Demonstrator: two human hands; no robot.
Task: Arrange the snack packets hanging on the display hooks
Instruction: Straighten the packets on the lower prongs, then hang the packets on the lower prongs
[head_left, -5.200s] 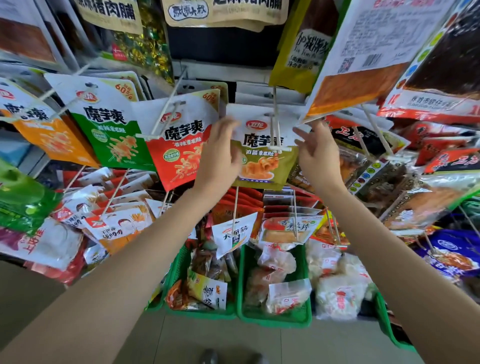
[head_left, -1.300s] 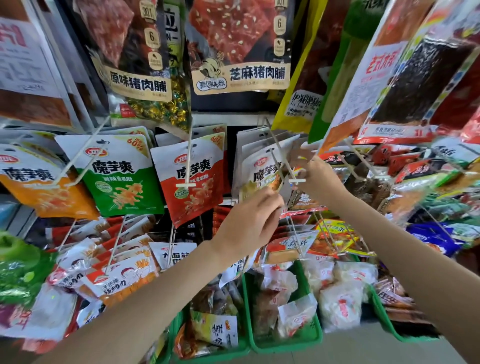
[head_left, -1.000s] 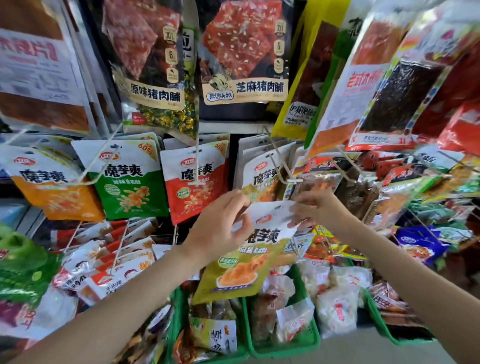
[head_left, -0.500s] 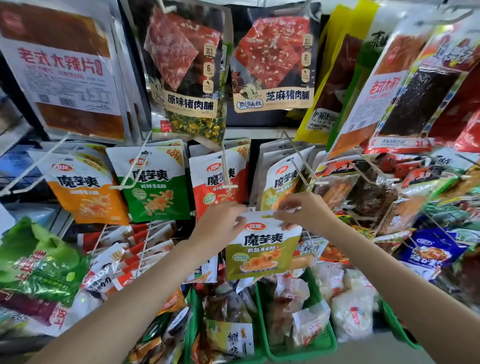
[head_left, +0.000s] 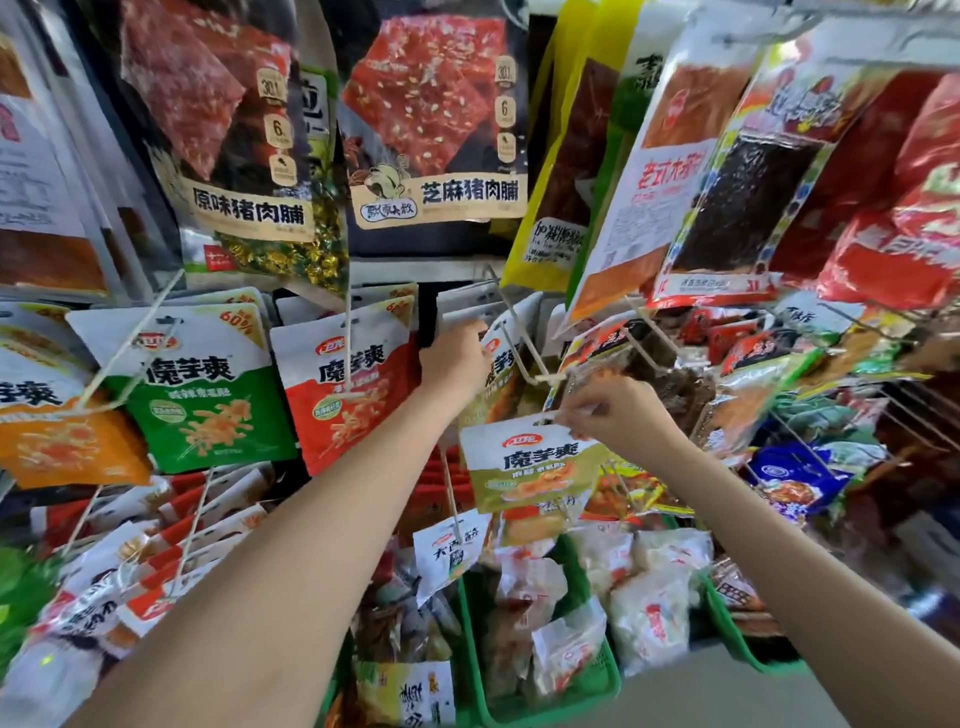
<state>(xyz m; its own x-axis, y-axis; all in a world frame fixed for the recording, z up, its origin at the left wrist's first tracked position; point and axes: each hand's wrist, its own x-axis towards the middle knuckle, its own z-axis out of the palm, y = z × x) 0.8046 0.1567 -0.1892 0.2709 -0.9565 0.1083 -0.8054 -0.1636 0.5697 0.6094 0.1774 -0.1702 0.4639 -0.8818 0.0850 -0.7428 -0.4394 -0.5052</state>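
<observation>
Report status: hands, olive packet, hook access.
Right hand pinches olive packet by its top edge, off the hook. Left hand grips the packets hanging there. Nothing blocking the hook tip.

I see two green baskets (head_left: 597, 691) low down, heaped with clear bagged snacks (head_left: 649, 618), above a grey floor (head_left: 691, 696).

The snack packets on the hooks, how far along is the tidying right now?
Done: the green packet and red packet hang squarely on their hooks. In hand: the right hand pinches the top of an olive packet, off its hook, while the left hand reaches among the packets on that hook. Left: threading the olive packet back on.
</observation>
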